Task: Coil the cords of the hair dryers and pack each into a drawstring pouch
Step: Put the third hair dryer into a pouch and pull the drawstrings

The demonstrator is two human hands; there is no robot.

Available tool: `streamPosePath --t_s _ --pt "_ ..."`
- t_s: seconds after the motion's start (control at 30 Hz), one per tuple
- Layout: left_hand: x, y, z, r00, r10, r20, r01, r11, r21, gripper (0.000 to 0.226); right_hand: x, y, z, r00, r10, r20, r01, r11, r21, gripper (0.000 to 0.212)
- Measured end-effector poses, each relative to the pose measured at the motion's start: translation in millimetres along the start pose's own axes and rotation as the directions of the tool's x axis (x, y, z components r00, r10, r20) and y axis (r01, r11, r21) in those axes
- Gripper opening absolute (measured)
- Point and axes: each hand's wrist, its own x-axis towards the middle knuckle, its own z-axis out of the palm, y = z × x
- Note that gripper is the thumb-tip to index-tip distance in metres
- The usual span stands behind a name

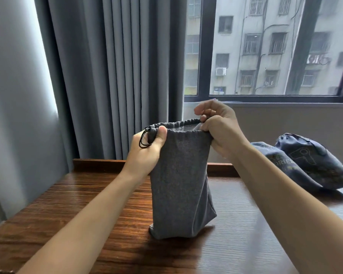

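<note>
A grey drawstring pouch (179, 180) stands upright on the wooden table (71, 204), its bottom resting on the wood. My left hand (147, 153) grips the pouch's left top corner, where the black drawstring loop (144, 138) hangs over my fingers. My right hand (218, 127) pinches the right end of the gathered rim. The mouth is stretched open between both hands. What is inside the pouch is hidden. No hair dryer or cord is in sight.
Two filled dark blue pouches (315, 161) with a hair dryer print lie at the table's right. Grey curtains (111, 76) hang behind the table on the left. A window (265, 48) with a dark frame faces a building.
</note>
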Motion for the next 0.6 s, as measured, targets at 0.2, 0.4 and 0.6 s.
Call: streamPosePath --t_s 0.2,0.4,0.6 --pt "13.4 -11.4 16.5 0.985 -0.097 -0.146 0.073 0.985 -0.159 0.036 2.3 4.0 -26.2 0.999 0.039 0.029 -0.039 0.999 0.004 0.048" --pt "21.1 -16.3 18.6 0.972 -0.16 -0.17 0.12 0.967 -0.225 0.045 -12.1 14.1 -56.1 0.999 0.046 0.021 -0.049 0.985 0.167 0.034" --pt "23.5 -20.2 19.5 0.979 -0.133 -0.155 0.103 0.977 -0.187 0.028 -36.3 18.1 -63.8 0.979 0.2 -0.033 -0.202 0.959 -0.196 0.016"
